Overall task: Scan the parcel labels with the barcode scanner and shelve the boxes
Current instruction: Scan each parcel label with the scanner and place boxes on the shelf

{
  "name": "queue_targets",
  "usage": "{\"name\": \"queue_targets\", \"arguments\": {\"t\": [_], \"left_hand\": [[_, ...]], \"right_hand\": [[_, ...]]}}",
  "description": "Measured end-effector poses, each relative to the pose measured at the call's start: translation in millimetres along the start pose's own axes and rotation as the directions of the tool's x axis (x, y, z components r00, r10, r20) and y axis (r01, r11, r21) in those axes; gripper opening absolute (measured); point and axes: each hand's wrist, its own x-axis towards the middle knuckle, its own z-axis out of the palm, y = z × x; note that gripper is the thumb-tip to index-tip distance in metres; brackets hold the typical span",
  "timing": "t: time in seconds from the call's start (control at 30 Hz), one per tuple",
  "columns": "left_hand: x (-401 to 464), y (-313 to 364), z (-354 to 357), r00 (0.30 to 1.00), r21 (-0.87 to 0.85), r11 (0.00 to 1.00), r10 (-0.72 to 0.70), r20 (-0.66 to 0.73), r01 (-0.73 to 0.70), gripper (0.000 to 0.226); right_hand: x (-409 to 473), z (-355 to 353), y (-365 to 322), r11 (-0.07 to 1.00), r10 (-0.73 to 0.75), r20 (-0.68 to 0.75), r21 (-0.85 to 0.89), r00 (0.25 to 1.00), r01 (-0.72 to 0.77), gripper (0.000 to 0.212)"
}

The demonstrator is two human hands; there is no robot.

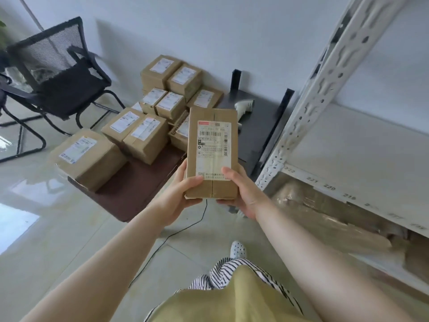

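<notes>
I hold a flat brown cardboard parcel (213, 126) upright in front of me, its white shipping label facing me. My left hand (180, 194) grips its lower left edge, thumb on the front. My right hand (243, 194) grips the lower right edge, thumb lying over the label's bottom corner. The white barcode scanner (243, 106) lies on a black low table (257, 126) behind the parcel, partly hidden by it. Several more labelled brown boxes (146, 135) are piled on a dark brown low table (130, 189) to the left.
A white metal shelving rack (325, 108) stands at the right, its upper shelf bare, with number tags along the edge and brown parcels on the shelf below. A black mesh chair (58, 73) stands at the far left. A black cable (176, 233) runs across the tiled floor.
</notes>
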Motion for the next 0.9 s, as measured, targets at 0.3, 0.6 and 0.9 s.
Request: {"name": "queue_targets", "arguments": {"t": [0.3, 0.6, 0.9], "left_hand": [[-24.0, -51.2, 81.8, 0.987, 0.037, 0.995, -0.096, 0.129, 0.092, 0.106], [4.5, -91.4, 275.6, 0.941, 0.091, 0.991, -0.122, 0.314, 0.098, 0.102], [58.6, -99.6, 443.9, 0.904, 0.158, 0.967, -0.245, 0.35, 0.2, 0.112]], "right_hand": [[-79.4, -73.7, 58.6, 0.991, 0.019, -0.072, 0.13, 0.997, -0.009, 0.098], [-198.5, -247.7, 61.5, 0.985, -0.033, -0.24, 0.159, 0.97, 0.072, 0.104], [-267.3, -399.3, 34.6, 0.962, 0.03, -0.346, 0.265, 0.938, 0.067, 0.08]]}}
